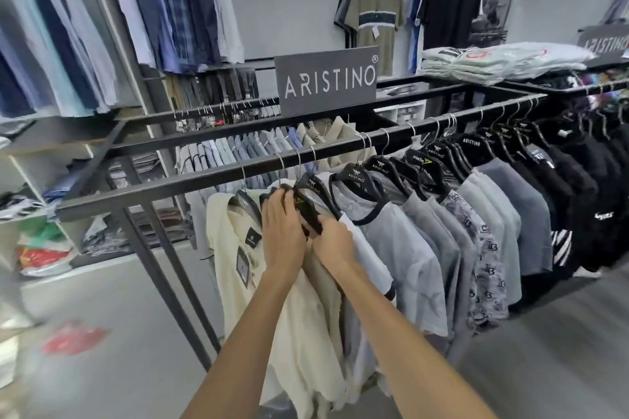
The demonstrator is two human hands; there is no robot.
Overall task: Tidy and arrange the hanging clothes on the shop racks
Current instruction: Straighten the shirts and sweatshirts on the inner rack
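Black hanger (308, 216) sits between my two hands near the left end of the rail (190, 180), in the row of hanging shirts. Left hand (282, 231) curls its fingers over the hanger top, just beside the cream shirt (235, 258). Right hand (332, 241) grips the hanger's lower arm, fingers closed round it. Grey tees (408, 248) hang just to the right, black tees (578, 187) farther along.

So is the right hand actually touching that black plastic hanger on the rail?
Touching: the head view shows the right hand gripping the black plastic hanger, fingers curled round its sloping arm.
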